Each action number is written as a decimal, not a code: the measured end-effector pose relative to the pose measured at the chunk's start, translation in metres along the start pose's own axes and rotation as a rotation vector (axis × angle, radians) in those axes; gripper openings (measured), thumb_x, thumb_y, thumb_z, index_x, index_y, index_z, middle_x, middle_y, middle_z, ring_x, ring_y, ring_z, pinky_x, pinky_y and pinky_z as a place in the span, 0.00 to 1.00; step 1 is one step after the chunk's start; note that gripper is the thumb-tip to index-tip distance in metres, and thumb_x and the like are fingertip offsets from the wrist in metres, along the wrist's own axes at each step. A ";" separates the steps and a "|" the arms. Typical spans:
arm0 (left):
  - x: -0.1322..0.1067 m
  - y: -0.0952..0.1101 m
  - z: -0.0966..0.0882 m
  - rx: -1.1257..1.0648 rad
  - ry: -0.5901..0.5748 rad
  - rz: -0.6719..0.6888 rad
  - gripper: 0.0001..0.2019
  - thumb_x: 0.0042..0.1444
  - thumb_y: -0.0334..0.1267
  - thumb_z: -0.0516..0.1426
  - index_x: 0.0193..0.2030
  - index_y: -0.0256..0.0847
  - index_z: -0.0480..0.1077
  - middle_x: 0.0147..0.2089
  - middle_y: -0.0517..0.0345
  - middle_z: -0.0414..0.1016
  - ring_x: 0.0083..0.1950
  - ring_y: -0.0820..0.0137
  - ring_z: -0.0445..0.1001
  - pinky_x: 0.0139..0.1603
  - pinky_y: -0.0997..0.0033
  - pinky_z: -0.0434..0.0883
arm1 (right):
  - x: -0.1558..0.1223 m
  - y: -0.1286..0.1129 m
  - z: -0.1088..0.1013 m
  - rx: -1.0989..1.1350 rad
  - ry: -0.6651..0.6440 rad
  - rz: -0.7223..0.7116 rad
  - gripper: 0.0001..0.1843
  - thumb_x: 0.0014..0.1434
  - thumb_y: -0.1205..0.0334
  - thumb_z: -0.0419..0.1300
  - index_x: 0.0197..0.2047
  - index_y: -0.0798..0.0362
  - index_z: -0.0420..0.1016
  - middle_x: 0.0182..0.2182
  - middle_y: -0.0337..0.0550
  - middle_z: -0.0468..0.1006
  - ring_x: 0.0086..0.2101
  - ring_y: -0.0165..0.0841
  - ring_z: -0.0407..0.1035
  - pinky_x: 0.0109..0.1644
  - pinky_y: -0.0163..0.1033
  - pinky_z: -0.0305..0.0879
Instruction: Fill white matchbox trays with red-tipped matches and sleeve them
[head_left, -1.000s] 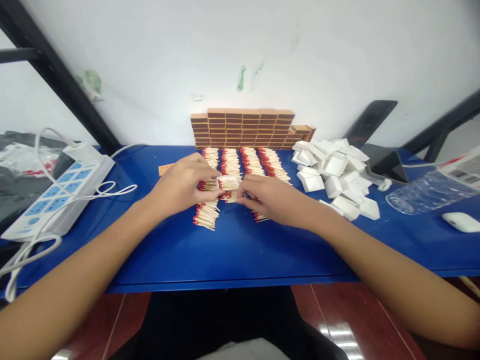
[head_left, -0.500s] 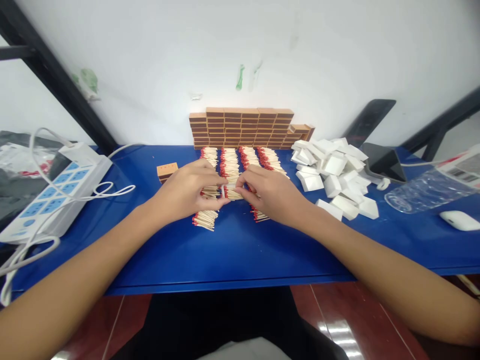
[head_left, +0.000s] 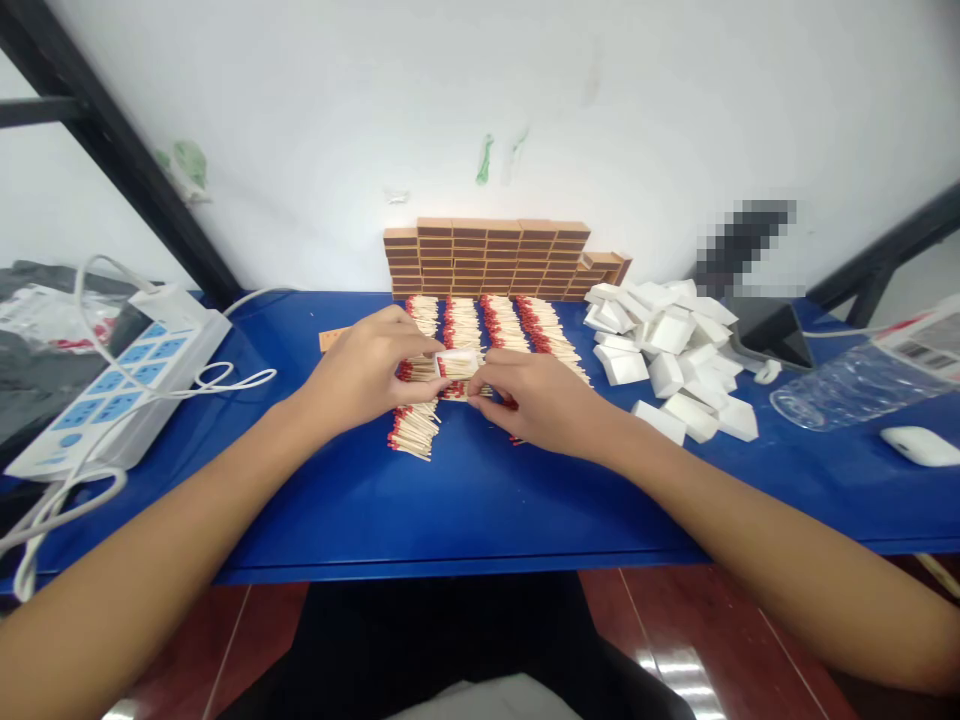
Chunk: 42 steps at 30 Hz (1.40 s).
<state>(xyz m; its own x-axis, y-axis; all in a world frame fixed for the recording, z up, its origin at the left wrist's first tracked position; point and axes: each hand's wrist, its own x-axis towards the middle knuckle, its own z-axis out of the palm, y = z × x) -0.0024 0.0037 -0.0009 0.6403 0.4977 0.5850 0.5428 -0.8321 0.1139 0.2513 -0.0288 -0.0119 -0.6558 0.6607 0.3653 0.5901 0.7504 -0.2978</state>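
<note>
Between the two hands is a small, white, rectangular card tray point(head_left: 454, 355), lidless and holding some pale wooden matches with red heads point(head_left: 459, 371). The left hand point(head_left: 367, 362) pinches the tray's left end between thumb and fingers. The right hand point(head_left: 544, 398), thumb and fingers drawn in close, is at the tray's right end; whether it grips the card or match ends cannot be told. The step in hand looks like settling the matches in the tray, which seems only partly filled, as white card shows behind them. The next move seems to call for a level tray and a light left-hand pinch, with the right fingers lining up the sticks without tipping or crushing the card. Under and beyond both hands, red-headed matches lie in four long rows point(head_left: 463, 320) on the glossy blue tabletop point(head_left: 480, 500). Beyond those stands a wall of brown matchboxes with dark sides point(head_left: 487, 258). A flat orange-brown box point(head_left: 331, 338) sits just beyond the left hand, partly hidden by it, while a loose heap of white card trays point(head_left: 675, 345) lies to the right of the right hand.
</note>
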 end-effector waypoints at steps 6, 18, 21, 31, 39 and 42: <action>0.000 0.000 0.001 0.007 0.001 0.010 0.13 0.58 0.43 0.67 0.47 0.40 0.82 0.38 0.52 0.83 0.43 0.62 0.77 0.40 0.66 0.73 | 0.001 0.001 0.004 -0.022 -0.065 0.036 0.06 0.68 0.67 0.60 0.41 0.53 0.78 0.39 0.45 0.79 0.39 0.35 0.72 0.41 0.39 0.62; 0.000 -0.001 0.000 0.008 -0.012 0.000 0.13 0.58 0.43 0.68 0.47 0.40 0.82 0.39 0.52 0.83 0.43 0.62 0.77 0.41 0.66 0.73 | 0.001 0.003 0.006 -0.080 -0.069 0.059 0.05 0.69 0.66 0.60 0.39 0.54 0.76 0.38 0.44 0.78 0.36 0.34 0.70 0.39 0.38 0.59; 0.001 0.000 0.000 -0.005 -0.016 0.005 0.13 0.58 0.42 0.67 0.48 0.39 0.82 0.38 0.52 0.83 0.43 0.62 0.76 0.41 0.66 0.73 | 0.001 0.003 0.006 -0.080 -0.092 0.057 0.06 0.69 0.67 0.58 0.39 0.54 0.75 0.38 0.44 0.78 0.37 0.34 0.70 0.39 0.37 0.59; 0.000 -0.004 0.000 0.013 -0.005 0.002 0.15 0.59 0.46 0.67 0.48 0.40 0.82 0.39 0.52 0.82 0.43 0.63 0.76 0.42 0.66 0.73 | 0.001 -0.009 0.003 -0.051 -0.113 0.099 0.04 0.69 0.66 0.58 0.41 0.54 0.74 0.40 0.44 0.78 0.36 0.33 0.70 0.39 0.37 0.60; 0.000 0.000 0.001 0.014 0.002 0.007 0.12 0.57 0.41 0.68 0.46 0.40 0.82 0.39 0.53 0.83 0.43 0.62 0.77 0.40 0.67 0.72 | 0.000 -0.012 0.002 -0.056 -0.156 0.131 0.04 0.67 0.65 0.60 0.43 0.54 0.76 0.42 0.45 0.79 0.36 0.33 0.71 0.39 0.38 0.61; 0.000 0.000 0.000 0.023 0.004 0.010 0.12 0.58 0.42 0.68 0.46 0.40 0.82 0.38 0.53 0.83 0.43 0.62 0.77 0.40 0.67 0.72 | 0.000 -0.010 0.004 -0.058 -0.144 0.110 0.06 0.68 0.65 0.60 0.46 0.54 0.77 0.43 0.45 0.79 0.38 0.34 0.73 0.41 0.39 0.63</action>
<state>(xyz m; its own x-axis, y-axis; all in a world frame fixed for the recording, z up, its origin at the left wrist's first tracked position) -0.0024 0.0035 -0.0004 0.6435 0.4883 0.5895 0.5486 -0.8313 0.0896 0.2436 -0.0362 -0.0120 -0.6441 0.7378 0.2022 0.6853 0.6739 -0.2760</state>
